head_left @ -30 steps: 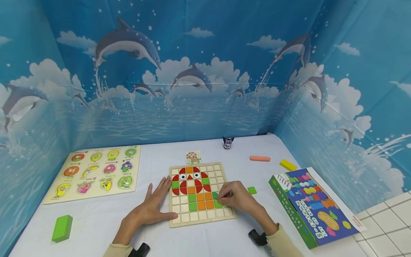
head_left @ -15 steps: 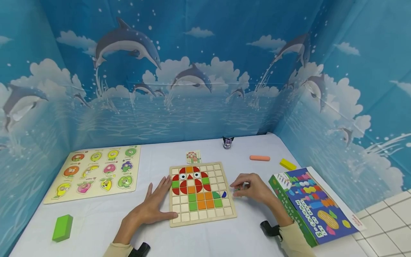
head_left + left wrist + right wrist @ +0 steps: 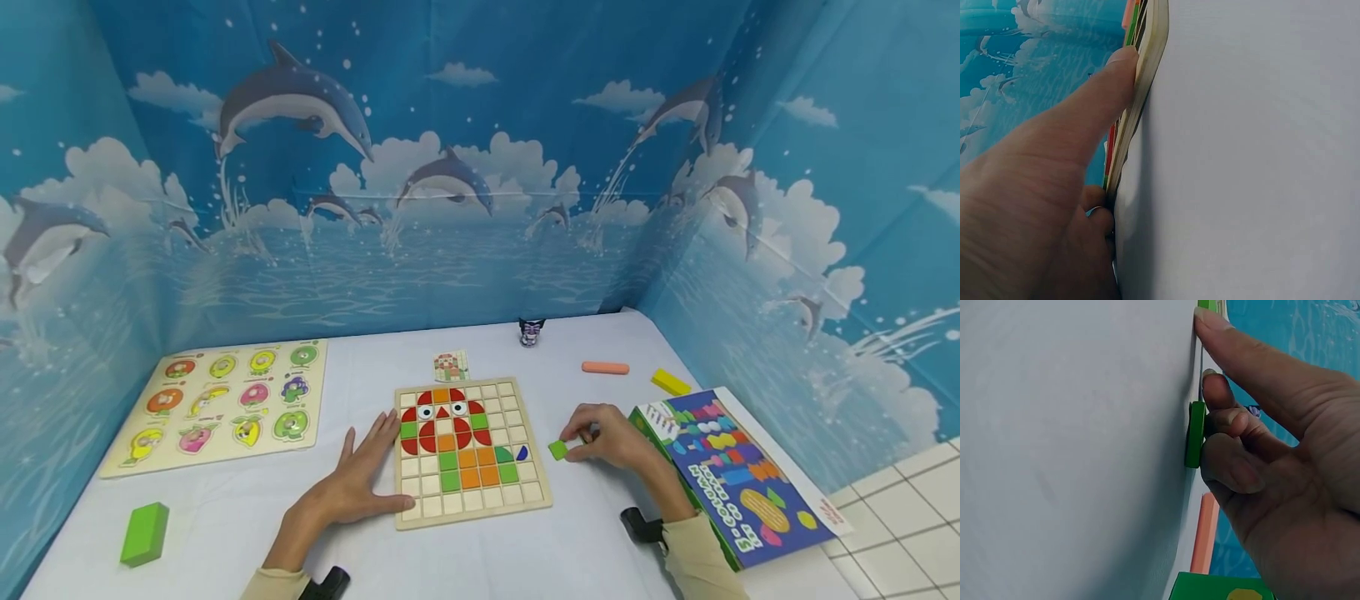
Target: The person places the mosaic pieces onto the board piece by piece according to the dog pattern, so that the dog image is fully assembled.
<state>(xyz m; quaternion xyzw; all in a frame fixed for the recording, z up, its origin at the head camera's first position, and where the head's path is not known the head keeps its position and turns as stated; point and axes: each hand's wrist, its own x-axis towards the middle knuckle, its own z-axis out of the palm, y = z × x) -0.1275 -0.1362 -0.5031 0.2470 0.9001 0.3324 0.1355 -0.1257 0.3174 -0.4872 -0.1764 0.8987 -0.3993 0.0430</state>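
My left hand (image 3: 352,483) steadies the wooden grid board (image 3: 480,517), fingers extended along its left edge and thumb on its lower left; the left wrist view has the thumb against the board's rim (image 3: 1141,100). Red, orange and green tiles fill part of the grid, with two eye tiles (image 3: 426,412). A small blue piece (image 3: 522,452) sits in a cell near the right side. Right of the board, my right hand (image 3: 611,437) pinches a green square tile (image 3: 557,450) at thumb and index fingertips. Another green tile (image 3: 1195,434) lies against the curled fingers in the right wrist view.
A picture card (image 3: 451,366) lies behind the board. Far right are a colourful box (image 3: 742,475), a yellow block (image 3: 671,382) and an orange stick (image 3: 605,367). A fruit puzzle board (image 3: 217,408) and green block (image 3: 145,534) lie left. A small figurine (image 3: 530,332) stands at the back.
My right hand has moved right, off the board to the table, and now has a green tile at its fingertips. The blue piece on the grid has come into view. The left hand stays put.
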